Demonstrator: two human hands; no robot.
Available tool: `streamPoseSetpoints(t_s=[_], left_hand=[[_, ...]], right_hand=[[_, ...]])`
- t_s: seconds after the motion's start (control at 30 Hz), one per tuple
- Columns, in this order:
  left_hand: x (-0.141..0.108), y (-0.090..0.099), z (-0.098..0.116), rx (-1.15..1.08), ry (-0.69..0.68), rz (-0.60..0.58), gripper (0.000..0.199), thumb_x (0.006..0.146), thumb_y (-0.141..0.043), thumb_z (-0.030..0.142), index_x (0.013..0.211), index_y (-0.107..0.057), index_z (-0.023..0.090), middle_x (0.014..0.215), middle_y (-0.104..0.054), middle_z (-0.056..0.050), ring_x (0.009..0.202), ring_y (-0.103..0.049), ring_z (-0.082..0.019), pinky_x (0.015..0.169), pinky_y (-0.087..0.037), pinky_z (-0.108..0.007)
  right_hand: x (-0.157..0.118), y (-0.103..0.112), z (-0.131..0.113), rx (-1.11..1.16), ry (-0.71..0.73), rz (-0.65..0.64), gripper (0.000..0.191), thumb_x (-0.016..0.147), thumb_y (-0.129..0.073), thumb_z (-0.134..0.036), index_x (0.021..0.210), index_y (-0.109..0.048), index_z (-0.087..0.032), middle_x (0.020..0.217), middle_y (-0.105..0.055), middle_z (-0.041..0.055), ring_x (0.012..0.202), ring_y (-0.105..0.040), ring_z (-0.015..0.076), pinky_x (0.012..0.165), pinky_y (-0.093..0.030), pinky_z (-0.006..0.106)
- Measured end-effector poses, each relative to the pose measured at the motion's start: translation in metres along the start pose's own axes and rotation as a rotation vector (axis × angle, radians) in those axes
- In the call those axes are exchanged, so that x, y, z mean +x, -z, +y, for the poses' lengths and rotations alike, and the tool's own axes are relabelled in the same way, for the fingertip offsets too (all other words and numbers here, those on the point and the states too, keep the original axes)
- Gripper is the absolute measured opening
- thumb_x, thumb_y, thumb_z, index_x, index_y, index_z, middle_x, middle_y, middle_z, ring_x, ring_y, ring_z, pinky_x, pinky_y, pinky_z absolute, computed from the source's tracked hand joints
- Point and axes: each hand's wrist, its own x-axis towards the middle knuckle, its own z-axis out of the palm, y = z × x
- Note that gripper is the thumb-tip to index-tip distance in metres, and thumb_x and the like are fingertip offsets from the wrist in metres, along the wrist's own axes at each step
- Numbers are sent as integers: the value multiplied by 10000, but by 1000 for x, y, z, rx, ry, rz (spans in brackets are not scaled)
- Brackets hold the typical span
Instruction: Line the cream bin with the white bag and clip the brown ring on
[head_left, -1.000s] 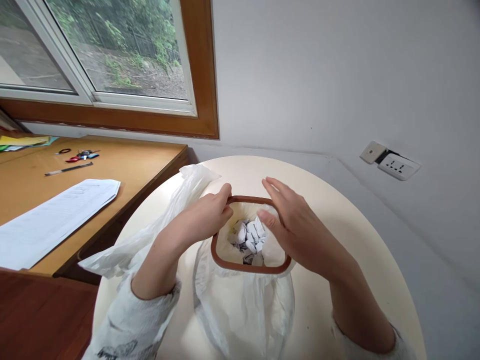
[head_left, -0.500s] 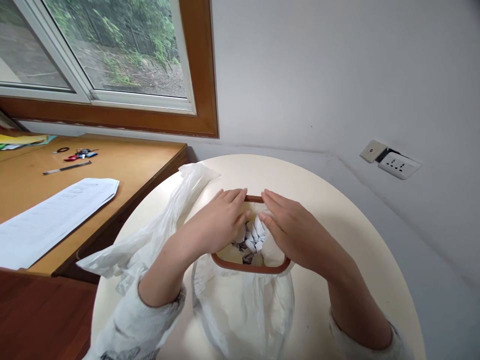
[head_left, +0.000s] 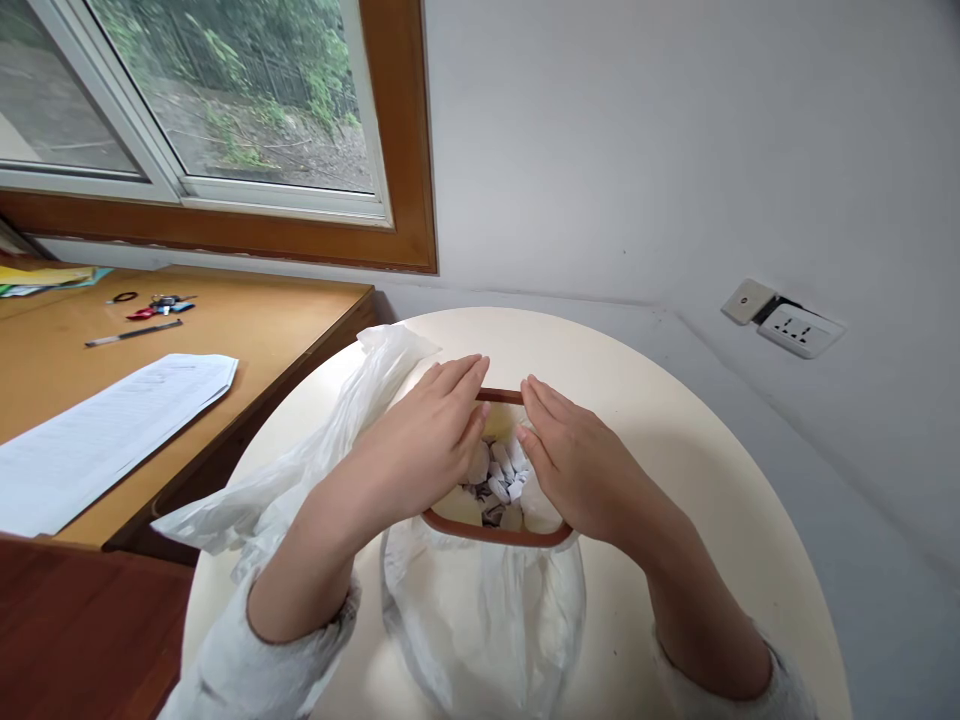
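Note:
A bin with a brown rim (head_left: 499, 532) stands on the round cream table (head_left: 697, 480). A translucent white bag (head_left: 487, 610) hangs out over its near side. Crumpled white papers (head_left: 506, 480) lie inside it. My left hand (head_left: 431, 435) rests over the rim's left side, fingers stretched forward and thumb over the opening. My right hand (head_left: 574, 455) lies on the right side of the rim with its fingers extended. Another white plastic bag (head_left: 330, 440) lies on the table, partly behind my left forearm.
On the left, a wooden desk (head_left: 300, 310) holds paper sheets (head_left: 127, 430), a pen (head_left: 133, 334) and keys (head_left: 169, 304). A window (head_left: 247, 100) and a wall with a socket (head_left: 801, 330) stand behind.
My left hand has shifted slightly left and forward along the rim. My right hand and the bin have moved a little to the left.

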Motion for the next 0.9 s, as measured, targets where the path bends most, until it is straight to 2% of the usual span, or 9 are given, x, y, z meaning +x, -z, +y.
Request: streamPoseSetpoints(t_s=[0.1, 0.17, 0.3, 0.53, 0.77, 0.9], left_hand=[[3, -10, 0, 25, -56, -59, 499, 899, -260, 276, 1364, -279, 96, 1406, -357, -128, 1306, -284, -240, 1051, -271, -399], [7, -17, 0, 46, -76, -84, 506, 874, -287, 244, 1359, -287, 98, 1404, -361, -131, 1309, -278, -251, 1047, -270, -406], [10, -22, 0, 59, -72, -81, 538, 842, -307, 206, 1362, -278, 73, 1394, -368, -135, 1293, -305, -251, 1039, -286, -371], [8, -19, 3, -28, -21, -68, 526, 814, -330, 159, 1336, -334, 94, 1374, -397, -122, 1273, -336, -246, 1028, -319, -375], [6, -24, 0, -119, -12, -15, 523, 803, -348, 153, 1325, -367, 124, 1368, -403, -90, 1283, -319, -218, 1055, -313, -353], [6, -21, 2, -156, 12, 10, 463, 877, -295, 256, 1316, -383, 138, 1361, -421, -93, 1265, -359, -227, 1041, -328, -387]], right_hand=[[-1, 3, 2, -8, 21, 32, 505, 916, -250, -261, 1362, -314, -35, 1404, -361, 152, 1305, -321, 235, 1042, -341, 408], [-1, 6, 4, -17, 24, 96, 488, 913, -252, -253, 1351, -340, -56, 1387, -389, 155, 1293, -344, 239, 1025, -356, 423], [0, 4, 5, -40, -26, 213, 489, 909, -238, -232, 1357, -324, -55, 1409, -346, 164, 1305, -320, 249, 1024, -345, 451], [4, -9, 4, 32, 1, 81, 494, 924, -203, -251, 1360, -332, -58, 1408, -362, 129, 1315, -304, 216, 1048, -336, 408], [4, -11, 4, 81, -40, 86, 493, 918, -210, -236, 1367, -319, -64, 1418, -351, 113, 1317, -296, 202, 1054, -330, 390], [5, -7, 3, 133, -43, 116, 479, 920, -232, -267, 1343, -366, -88, 1387, -401, 118, 1299, -331, 210, 1048, -327, 399]])
